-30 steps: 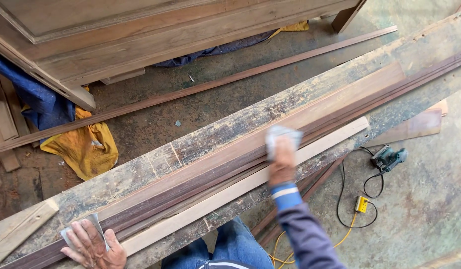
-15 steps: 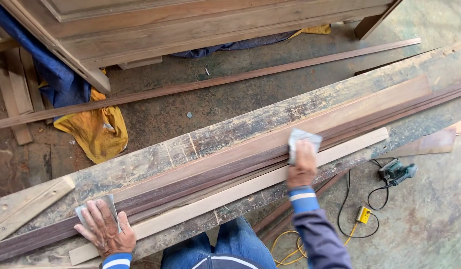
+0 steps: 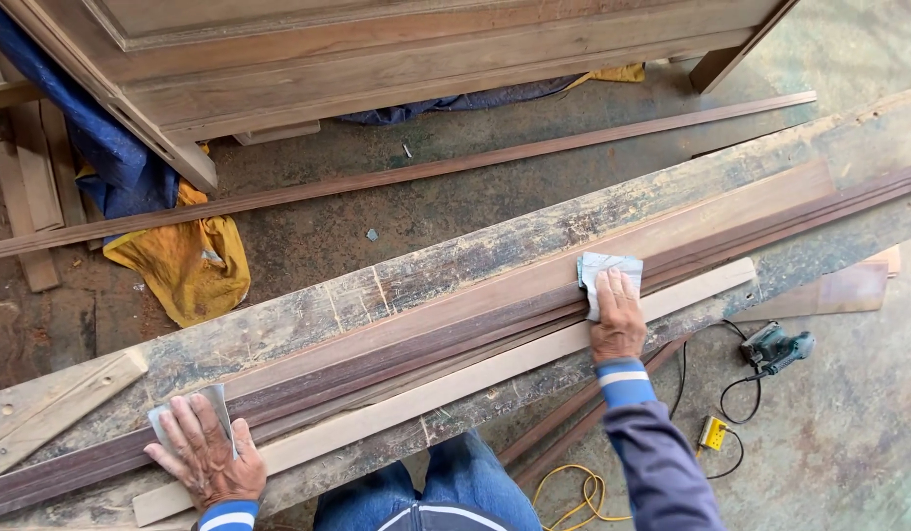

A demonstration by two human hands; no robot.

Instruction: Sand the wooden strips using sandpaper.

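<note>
The right hand (image 3: 616, 320) presses flat on a folded sheet of sandpaper (image 3: 605, 270) against the dark moulded strip (image 3: 396, 354), which lies lengthwise on the worn plank surface (image 3: 308, 315). The left hand (image 3: 208, 457) (fingers spread) pins a second sandpaper piece (image 3: 185, 413) on the strip's near end. A pale batten (image 3: 455, 379) lies just beside the strip.

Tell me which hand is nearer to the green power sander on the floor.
Right. The right hand presses sandpaper on the dark strips, just up-left of the green sander; the left hand rests far off at the plank's other end.
</note>
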